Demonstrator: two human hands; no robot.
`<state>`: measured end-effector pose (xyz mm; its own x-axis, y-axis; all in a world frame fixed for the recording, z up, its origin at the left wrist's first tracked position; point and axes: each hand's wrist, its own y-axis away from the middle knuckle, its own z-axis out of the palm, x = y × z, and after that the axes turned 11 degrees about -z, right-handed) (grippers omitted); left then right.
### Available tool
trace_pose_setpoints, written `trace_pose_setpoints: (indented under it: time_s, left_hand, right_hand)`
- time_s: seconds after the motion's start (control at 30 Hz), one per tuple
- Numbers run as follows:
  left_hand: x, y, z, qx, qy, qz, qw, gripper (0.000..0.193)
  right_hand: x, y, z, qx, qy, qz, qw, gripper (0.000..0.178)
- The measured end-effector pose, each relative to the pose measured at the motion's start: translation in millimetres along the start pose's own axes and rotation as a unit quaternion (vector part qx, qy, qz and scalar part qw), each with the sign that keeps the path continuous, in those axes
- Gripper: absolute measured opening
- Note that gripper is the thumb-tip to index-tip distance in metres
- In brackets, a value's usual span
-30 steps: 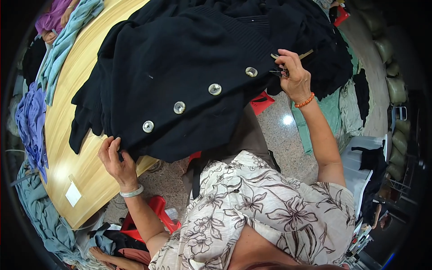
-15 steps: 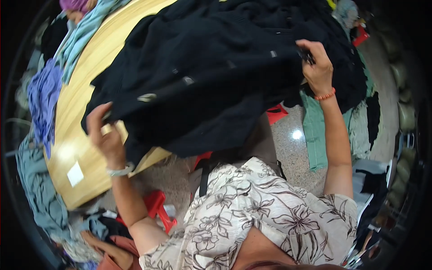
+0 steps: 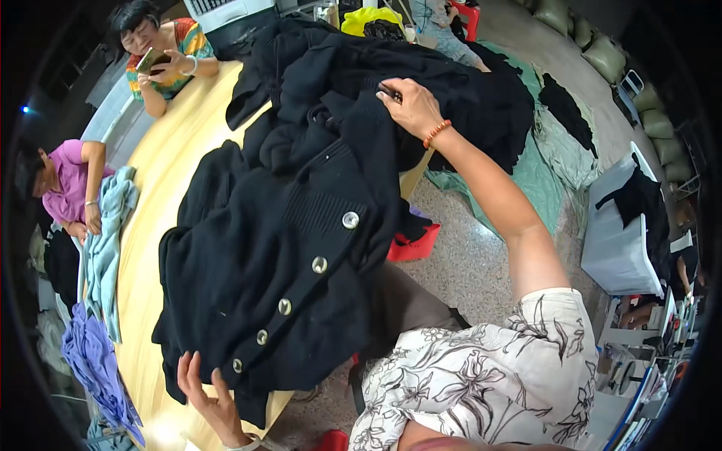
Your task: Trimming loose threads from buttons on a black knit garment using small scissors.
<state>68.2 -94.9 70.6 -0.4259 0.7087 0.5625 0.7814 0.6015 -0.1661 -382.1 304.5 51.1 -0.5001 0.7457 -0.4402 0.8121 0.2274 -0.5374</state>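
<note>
A black knitted cardigan point(image 3: 248, 225) lies spread before me over the table's edge, its buttoned front facing up. Several shiny pale buttons run slantwise down its band, beside a ribbed patch. My left hand point(image 3: 208, 402) is at the lower hem, fingers apart and holding nothing. At the cardigan's upper end, my right hand point(image 3: 412, 111) is closed around a small dark tool point(image 3: 389, 93), mostly hidden by the fingers. Whether those fingers also pinch the knit cannot be made out. Beyond it, more black garments point(image 3: 474, 90) are heaped.
The pale wooden table point(image 3: 150, 248) curves along the left. Two people sit beyond it, one with a phone point(image 3: 153, 60), one handling a light blue garment point(image 3: 105, 240). A lavender garment point(image 3: 94, 368) hangs over its edge. A white bin point(image 3: 617, 233) stands right, near green sheeting point(image 3: 553, 180).
The cardigan has been lowered and turned, its button band now slanting toward me. My left hand has let go of its edge. My right hand has moved left, and my view has shifted.
</note>
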Motion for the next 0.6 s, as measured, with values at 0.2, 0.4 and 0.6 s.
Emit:
trace_pose_setpoints:
  time_s: [0.2,0.4,0.6]
  left_hand:
    - [106.2,-75.5,75.6,-0.123,0.014,0.173,0.977,0.046]
    - [162.7,-129.3,171.7,-0.203,-0.035,0.334,0.920,0.069]
    - [156.4,-130.4,201.6,-0.224,-0.109,0.316,0.915,0.063]
  right_hand:
    - [61.0,-38.8,31.0,-0.187,0.044,0.115,0.975,0.070]
    - [65.6,-61.3,14.3,-0.019,0.045,-0.091,0.995,0.032]
    - [88.8,-173.9,-80.6,0.353,0.076,-0.246,0.899,0.021]
